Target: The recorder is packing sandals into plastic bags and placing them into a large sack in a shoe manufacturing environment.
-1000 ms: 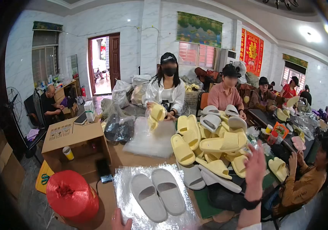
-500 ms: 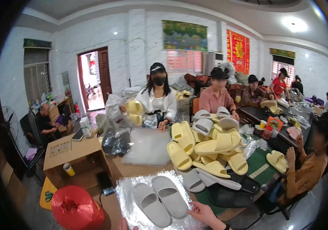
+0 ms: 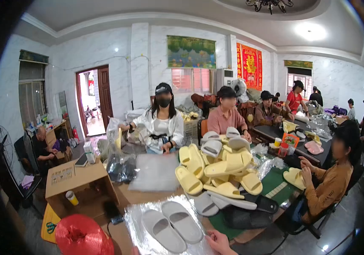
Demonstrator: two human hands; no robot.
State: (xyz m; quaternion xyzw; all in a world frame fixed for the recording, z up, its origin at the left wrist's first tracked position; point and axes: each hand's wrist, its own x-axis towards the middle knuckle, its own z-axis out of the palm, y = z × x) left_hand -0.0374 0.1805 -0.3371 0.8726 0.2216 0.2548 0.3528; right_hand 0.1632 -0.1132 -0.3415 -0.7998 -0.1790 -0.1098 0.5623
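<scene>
A pair of light grey slide slippers point(image 3: 172, 227) lies side by side on a shiny clear plastic bag point(image 3: 137, 216) in front of me. Whether they lie on the bag or inside it, I cannot tell. My right hand point(image 3: 218, 243) is at the bag's right edge, beside one slipper's end, fingers closed on the plastic. Only a sliver of my left hand point(image 3: 135, 250) shows at the lower edge, by the bag's left side; its fingers are hidden.
A heap of yellow slippers point(image 3: 228, 163) with a few grey ones rises beyond the bag, black slippers point(image 3: 250, 216) beside it. Flat plastic bags point(image 3: 154, 172) lie farther off. A cardboard box point(image 3: 80, 180) and red twine roll point(image 3: 82, 236) stand left. Co-workers sit around.
The whole view has tilted upward and swung right. My right hand stays by the slippers, now lower in the picture. The person in white has moved the yellow slippers toward a clear bag.
</scene>
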